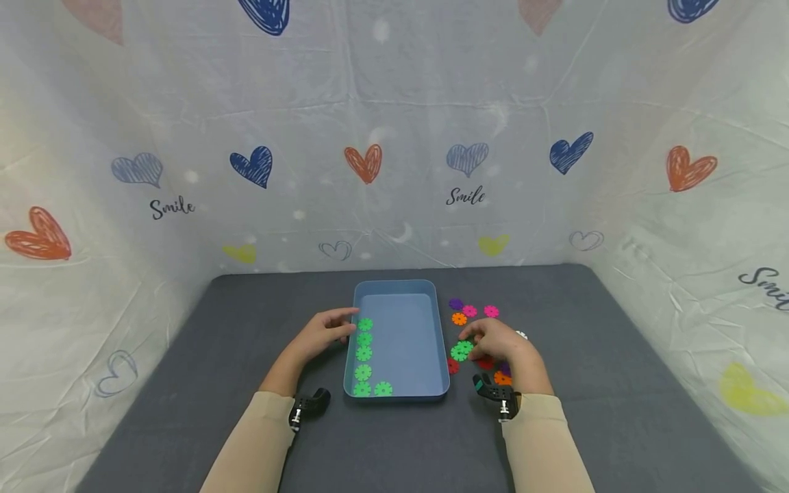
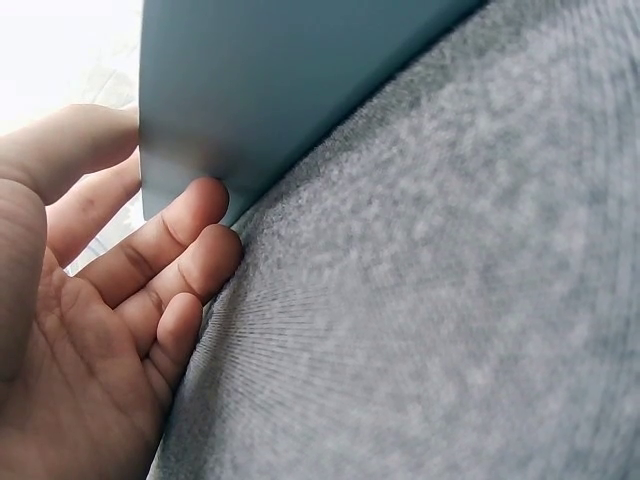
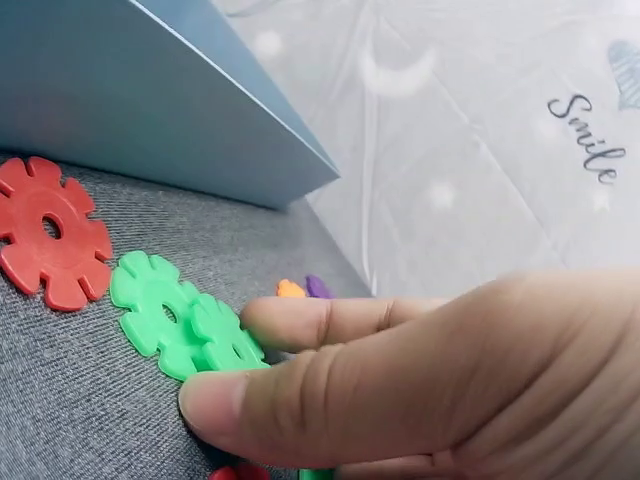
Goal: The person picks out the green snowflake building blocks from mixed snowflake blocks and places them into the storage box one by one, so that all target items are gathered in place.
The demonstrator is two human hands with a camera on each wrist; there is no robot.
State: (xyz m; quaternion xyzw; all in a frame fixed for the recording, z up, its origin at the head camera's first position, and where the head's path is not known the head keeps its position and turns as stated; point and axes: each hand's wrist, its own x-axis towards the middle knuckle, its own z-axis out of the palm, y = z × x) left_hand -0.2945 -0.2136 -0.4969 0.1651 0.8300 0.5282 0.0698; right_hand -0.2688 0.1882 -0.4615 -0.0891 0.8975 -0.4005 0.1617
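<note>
A shallow blue tray (image 1: 407, 342) lies on the table, with several green flower-shaped discs (image 1: 364, 354) lined along its left side and another green disc (image 1: 383, 389) at the bottom. My left hand (image 1: 320, 334) rests by the tray's left rim, its fingers loosely bent against the outer wall (image 2: 230, 90). To the right of the tray, my right hand (image 1: 496, 339) pinches a green flower disc (image 3: 222, 328) between thumb and forefinger. That disc overlaps a second green disc (image 3: 148, 305) lying on the cloth. A red flower disc (image 3: 55, 240) lies beside them, close to the tray wall.
Pink (image 1: 491, 311), orange (image 1: 459, 319) and purple (image 1: 455, 304) flower discs lie beyond my right hand. More red and orange discs (image 1: 502, 378) sit partly under that hand and wrist. A heart-printed curtain (image 1: 401, 205) rises behind the grey table (image 1: 277, 294).
</note>
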